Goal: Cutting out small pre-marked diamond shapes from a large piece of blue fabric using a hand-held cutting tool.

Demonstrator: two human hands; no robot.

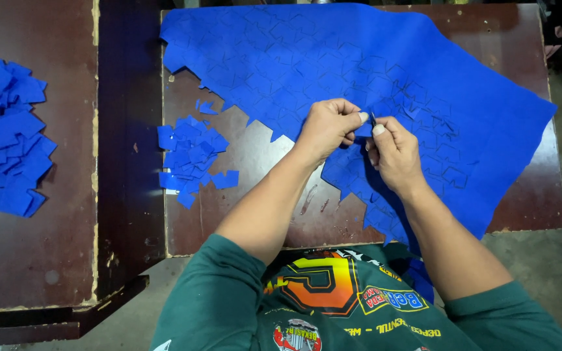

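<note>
Green sleeves lowest in view; blue sheet (359,71) is pinched by left hand (328,127) and right hand (393,153); cut pieces (190,159) lie left.

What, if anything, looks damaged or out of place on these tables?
Nothing spilled. The brown table has a chipped, worn edge and scuffed surface. The blue sheet has a ragged lower edge where pieces are gone; a loose pile of cut pieces lies beside it.

The small dark tool (373,119) pinched between the fingers (359,117) is too small to be identified, the blue sheet's (385,65) near edge is hidden behind the right forearm, and the left-hand heap of blue pieces (4,130) is cut off by the frame.
</note>
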